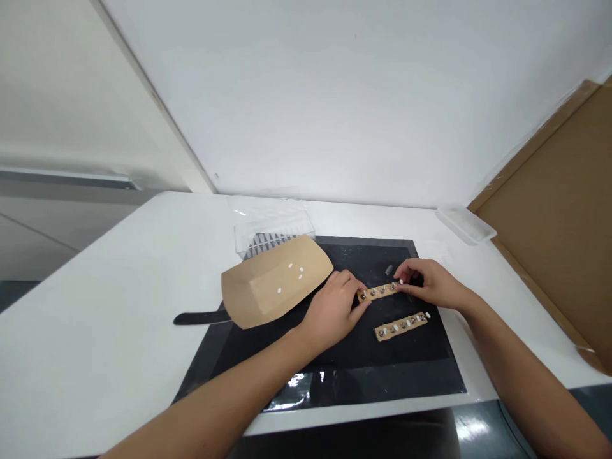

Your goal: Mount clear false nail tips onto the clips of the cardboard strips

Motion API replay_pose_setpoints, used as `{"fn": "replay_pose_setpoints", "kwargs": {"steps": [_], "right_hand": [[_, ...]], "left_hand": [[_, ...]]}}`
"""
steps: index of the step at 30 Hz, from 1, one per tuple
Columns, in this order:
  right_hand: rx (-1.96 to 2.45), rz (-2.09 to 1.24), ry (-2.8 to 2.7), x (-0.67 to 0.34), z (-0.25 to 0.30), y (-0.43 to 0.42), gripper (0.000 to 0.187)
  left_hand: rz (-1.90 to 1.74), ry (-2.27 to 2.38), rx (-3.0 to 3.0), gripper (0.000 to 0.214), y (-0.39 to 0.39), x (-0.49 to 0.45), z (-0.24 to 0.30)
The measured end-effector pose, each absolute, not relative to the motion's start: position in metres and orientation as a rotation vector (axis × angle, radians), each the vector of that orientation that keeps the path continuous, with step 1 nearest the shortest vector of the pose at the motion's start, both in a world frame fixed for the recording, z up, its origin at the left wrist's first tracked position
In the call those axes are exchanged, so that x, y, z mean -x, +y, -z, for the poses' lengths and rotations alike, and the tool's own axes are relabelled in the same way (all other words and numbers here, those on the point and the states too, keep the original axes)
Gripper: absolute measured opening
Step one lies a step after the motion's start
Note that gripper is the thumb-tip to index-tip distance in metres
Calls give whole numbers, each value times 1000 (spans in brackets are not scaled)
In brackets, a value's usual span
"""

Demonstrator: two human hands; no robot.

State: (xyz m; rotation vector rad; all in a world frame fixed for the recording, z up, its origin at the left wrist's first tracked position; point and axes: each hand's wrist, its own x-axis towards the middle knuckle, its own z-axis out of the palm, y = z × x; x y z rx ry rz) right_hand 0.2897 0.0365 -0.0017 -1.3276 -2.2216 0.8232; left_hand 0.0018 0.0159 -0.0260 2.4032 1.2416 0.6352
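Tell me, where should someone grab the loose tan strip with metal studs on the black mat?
Probably by its long edges, pinched from above on the right. The tan strip lies flat on the black mat with studs along its middle, leaving only the edges free. The right hand is nearest, but it is on another strip.

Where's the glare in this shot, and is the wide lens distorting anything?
In the head view, glare streaks the black mat near its front edge and the dark surface below the white table; wide-angle distortion makes the table's edges slant steeply.
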Motion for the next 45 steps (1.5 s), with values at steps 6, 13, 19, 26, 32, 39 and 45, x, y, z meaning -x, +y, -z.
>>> {"fn": "replay_pose_setpoints", "kwargs": {"steps": [6, 13, 19, 26, 32, 39, 45], "right_hand": [[1186, -776, -2314, -287, -1, 37, 20], [1172, -772, -2354, -286, -4, 36, 16], [1191, -753, -2323, -282, 2, 36, 18], [1211, -725, -2312, -279, 7, 36, 15], [1212, -712, -2325, -278, 2, 34, 15], [1203, -747, -2326, -281, 4, 36, 17], [1199, -743, -2326, -283, 8, 38, 22]], "left_hand": [[-651, 1237, -2407, 13, 16, -2, 27], [-644, 1227, -2402, 13, 16, -2, 27], [-649, 1233, -2398, 13, 16, -2, 27], [-651, 1232, -2403, 13, 15, -2, 27], [-662, 1233, -2409, 11, 15, -2, 26], [-638, 1239, -2402, 13, 16, -2, 27], [-657, 1229, -2410, 13, 16, -2, 27]]}}
